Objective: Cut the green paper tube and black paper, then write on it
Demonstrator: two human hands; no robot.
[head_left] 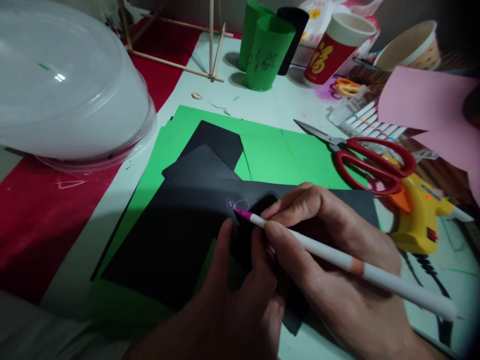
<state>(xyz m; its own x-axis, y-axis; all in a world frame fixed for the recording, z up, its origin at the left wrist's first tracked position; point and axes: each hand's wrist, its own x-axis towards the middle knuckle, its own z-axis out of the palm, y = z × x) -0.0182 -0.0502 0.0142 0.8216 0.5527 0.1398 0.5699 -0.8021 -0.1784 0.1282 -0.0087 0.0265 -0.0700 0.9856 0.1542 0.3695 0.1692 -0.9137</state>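
Note:
My right hand (337,265) grips a white marker (322,250) with a magenta tip. That tip touches black paper (165,225), beside small, faint curled marks (238,204). Just left of it, my left hand (232,310) rests on the black paper, fingers apart, steadying it; part of this hand is in shadow and its lower fingers are hidden. Several black pieces overlap here, one with an angled end (215,137). They lie on green sheets (285,155). Red-handled scissors (375,155) lie open beyond my right hand.
Stacked clear plastic bowls (86,95) stand at left on red cloth. A wooden stick frame (212,50), green cups (268,55) and a red-and-white paper cup (333,50) are behind. At right are a yellow glue gun (420,215), several markers (375,122) and pink paper (423,100).

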